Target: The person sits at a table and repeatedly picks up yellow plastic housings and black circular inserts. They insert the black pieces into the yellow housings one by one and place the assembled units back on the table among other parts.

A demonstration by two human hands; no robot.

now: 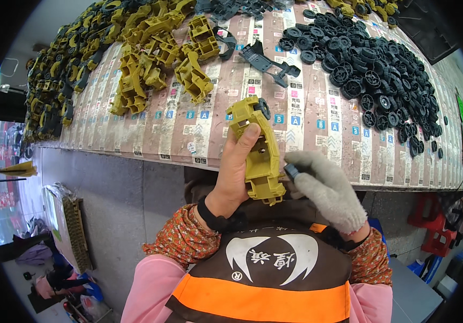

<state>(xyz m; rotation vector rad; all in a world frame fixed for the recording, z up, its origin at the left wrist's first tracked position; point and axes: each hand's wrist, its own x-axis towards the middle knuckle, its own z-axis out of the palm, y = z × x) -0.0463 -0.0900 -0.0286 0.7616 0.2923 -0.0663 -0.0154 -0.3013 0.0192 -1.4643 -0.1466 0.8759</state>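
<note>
Closest is the apron [272,269]; beyond it, by the near edge of the table [166,140], the bare left hand [230,175] grips a yellow body [266,167]. Just right, the gloved right hand [325,191] pinches a dark part [291,171], perhaps a wheel, which could slip, the knit being bulky.

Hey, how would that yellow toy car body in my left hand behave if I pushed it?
The yellow toy car body is probably stiff: its moulded shape looks unbent in your left hand. It's likely light for its size, being hollow and open. Pushed, it may drag rather than roll, since only one black wheel shows on it.
</note>
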